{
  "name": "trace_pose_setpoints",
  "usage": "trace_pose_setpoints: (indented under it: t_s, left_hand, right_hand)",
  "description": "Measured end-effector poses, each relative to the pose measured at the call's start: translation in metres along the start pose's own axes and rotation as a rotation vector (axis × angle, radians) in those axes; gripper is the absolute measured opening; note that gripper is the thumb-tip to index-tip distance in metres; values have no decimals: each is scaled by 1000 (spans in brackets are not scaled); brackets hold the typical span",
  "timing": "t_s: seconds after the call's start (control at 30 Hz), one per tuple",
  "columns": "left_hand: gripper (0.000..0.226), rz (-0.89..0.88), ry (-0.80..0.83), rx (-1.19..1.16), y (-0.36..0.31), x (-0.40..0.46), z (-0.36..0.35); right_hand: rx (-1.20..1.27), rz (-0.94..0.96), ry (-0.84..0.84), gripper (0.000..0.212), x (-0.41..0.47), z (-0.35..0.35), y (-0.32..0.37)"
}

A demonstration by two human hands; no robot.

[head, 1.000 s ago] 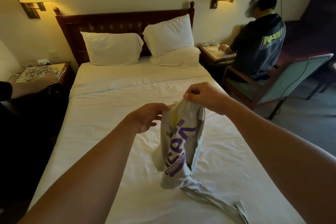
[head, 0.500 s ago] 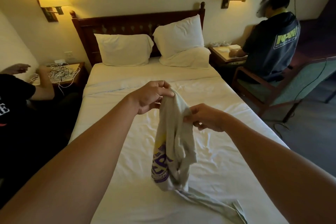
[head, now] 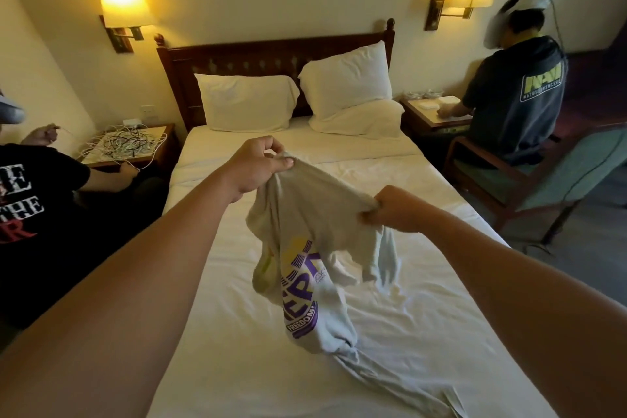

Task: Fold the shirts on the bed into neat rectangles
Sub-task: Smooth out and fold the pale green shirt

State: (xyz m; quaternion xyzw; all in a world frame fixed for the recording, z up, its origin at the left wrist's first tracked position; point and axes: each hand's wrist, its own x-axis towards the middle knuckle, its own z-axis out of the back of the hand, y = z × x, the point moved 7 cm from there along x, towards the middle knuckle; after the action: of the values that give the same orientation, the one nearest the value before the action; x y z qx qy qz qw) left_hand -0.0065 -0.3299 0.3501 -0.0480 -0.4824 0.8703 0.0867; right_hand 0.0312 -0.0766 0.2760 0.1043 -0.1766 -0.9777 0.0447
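Note:
A light grey shirt (head: 315, 214) with a purple and yellow print hangs crumpled between my hands over the middle of the white bed (head: 237, 332). My left hand (head: 258, 163) pinches its upper edge, held higher and farther away. My right hand (head: 393, 209) grips another part of the top edge, lower and to the right. The shirt's lower end trails on the sheet toward the near right.
Two white pillows (head: 247, 102) lean on the dark wooden headboard (head: 271, 54). A person in black (head: 30, 214) sits left by a nightstand with tangled cables (head: 129, 142). Another person (head: 515, 92) sits on a chair (head: 492, 176) at the right nightstand.
My hands have moved apart, spreading the shirt's top edge wider. A second ago the right hand held the shirt up; the left then took the top edge and the right re-gripped lower.

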Motion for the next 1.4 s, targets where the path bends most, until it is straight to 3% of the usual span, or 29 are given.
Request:
trace_pose_setpoints:
  t_s: [0.1, 0.17, 0.23, 0.27, 0.37, 0.4, 0.47, 0.57, 0.67, 0.73, 0.83, 0.9, 0.97, 1.0, 1.13, 1.3, 1.4]
  left_hand:
    - [47, 84, 72, 272, 10, -1, 11]
    - [74, 194, 268, 340, 12, -12, -3]
    - [88, 193, 370, 291, 7, -17, -25]
    - [82, 162, 366, 220, 5, -15, -34]
    - [35, 47, 222, 145, -4, -6, -35]
    - [27, -13, 144, 190, -9, -4, -26]
    - [37, -121, 4, 194, -17, -1, -5]
    - [34, -204, -126, 127, -37, -3, 16]
    - [25, -175, -191, 66, -58, -6, 28]
    - [23, -118, -197, -48, -64, -5, 43]
    - [34, -170, -138, -113, -79, -6, 60]
    - [36, -161, -102, -123, -86, -9, 67]
    - [34, -171, -47, -132, -95, -13, 68]
    - [36, -180, -25, -121, -99, -15, 69]
    - [47, -172, -9, -69, -105, -20, 80]
    - [27, -153, -105, -68, -105, -27, 102]
    - [19, -152, -167, -39, -101, -31, 112]
  right_hand:
    - [284, 77, -247, 42, 3, 37, 19]
    - [405, 209, -301, 43, 2, 55, 50]
    - [369, 330, -321, 44, 0, 65, 85]
    - [336, 372, -327, 43, 2, 68, 98]
    - [222, 430, -313, 47, 4, 82, 116]
    - [156, 391, -270, 49, 3, 87, 116]
    - [133, 268, -65, 48, -2, 89, 111]
    - [769, 192, 444, 23, -25, 68, 124]
    - [1119, 234, 597, 45, -28, 58, 131]
    - [1142, 189, 454, 37, -18, 48, 121]
    - [936, 126, -42, 25, 9, 49, 96]
    - [795, 159, -190, 44, 18, 52, 100]
    - [738, 233, -203, 64, 20, 56, 116]
    - [748, 278, -209, 63, 20, 60, 123]
    - [837, 366, -238, 17, 17, 79, 139]
    - [1040, 327, -297, 10, 19, 91, 135]
    - [1025, 311, -290, 24, 14, 95, 130]
